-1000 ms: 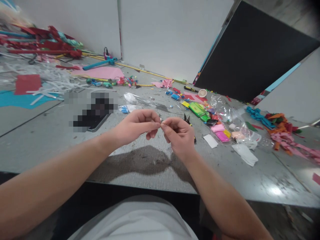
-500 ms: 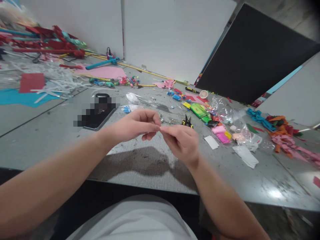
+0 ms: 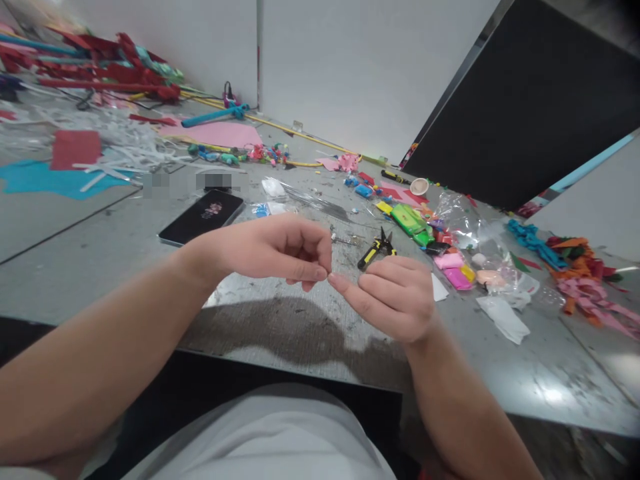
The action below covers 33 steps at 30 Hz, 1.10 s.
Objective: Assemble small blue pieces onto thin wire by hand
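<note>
Over the near edge of the table, my left hand (image 3: 277, 250) is closed in a pinch of thumb and forefinger. Whatever sits at those fingertips is too small to make out. My right hand (image 3: 393, 300) points its forefinger at the same spot, its tip meeting the left fingertips. Its other fingers are curled, and the thumb is hidden. Just behind the right hand lie cutting pliers (image 3: 371, 253) with yellow-and-black handles and parted jaws. A dark smartphone (image 3: 200, 217) lies beyond my left wrist.
Thin wires (image 3: 320, 200) and a white bundle (image 3: 273, 187) lie behind my hands. To the right are colourful clay packets (image 3: 410, 222), clear plastic wrapping (image 3: 460, 220) and a folded white tissue (image 3: 503, 319). Paper strips (image 3: 115, 150) cover the left; a white panel (image 3: 360, 73) stands behind.
My right hand has turned and shifted right, its forefinger now straighter and its knuckles showing. The left hand keeps its pinch. The view has shifted slightly, and more of the pliers shows.
</note>
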### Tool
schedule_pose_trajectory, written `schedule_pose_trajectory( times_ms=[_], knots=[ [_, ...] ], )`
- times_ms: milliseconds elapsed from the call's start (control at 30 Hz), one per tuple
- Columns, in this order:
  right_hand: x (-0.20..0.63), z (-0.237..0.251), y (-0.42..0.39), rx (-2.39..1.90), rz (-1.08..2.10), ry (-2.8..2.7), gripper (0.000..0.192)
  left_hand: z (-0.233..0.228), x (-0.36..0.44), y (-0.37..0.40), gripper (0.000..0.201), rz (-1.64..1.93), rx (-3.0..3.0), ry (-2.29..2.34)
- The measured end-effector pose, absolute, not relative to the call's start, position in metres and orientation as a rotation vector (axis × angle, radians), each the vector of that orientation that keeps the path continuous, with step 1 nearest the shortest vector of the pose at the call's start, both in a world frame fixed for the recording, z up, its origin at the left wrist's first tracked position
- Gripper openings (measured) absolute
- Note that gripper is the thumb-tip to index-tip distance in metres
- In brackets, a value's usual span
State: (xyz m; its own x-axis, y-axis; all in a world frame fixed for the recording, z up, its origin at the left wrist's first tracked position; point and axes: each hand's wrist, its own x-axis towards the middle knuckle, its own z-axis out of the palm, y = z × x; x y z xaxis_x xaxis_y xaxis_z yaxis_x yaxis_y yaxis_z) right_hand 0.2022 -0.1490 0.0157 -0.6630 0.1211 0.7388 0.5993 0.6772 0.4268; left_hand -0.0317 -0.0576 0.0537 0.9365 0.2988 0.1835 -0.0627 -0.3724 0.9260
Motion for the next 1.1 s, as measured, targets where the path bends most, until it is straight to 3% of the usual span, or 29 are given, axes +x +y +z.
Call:
schedule_pose_trajectory(
  times_ms=[233, 1100],
  knots=[
    [0.209, 0.002, -0.150, -0.604, -0.823, -2.205, 0.028, 0.058, -0.032, -0.063, 0.007, 0.409, 1.935, 0.165],
    [0.197, 0.014, -0.157, -0.578, -0.806, -2.204, 0.023, 0.050, -0.032, -0.066, 0.013, 0.565, 2.097, 0.116]
  ],
)
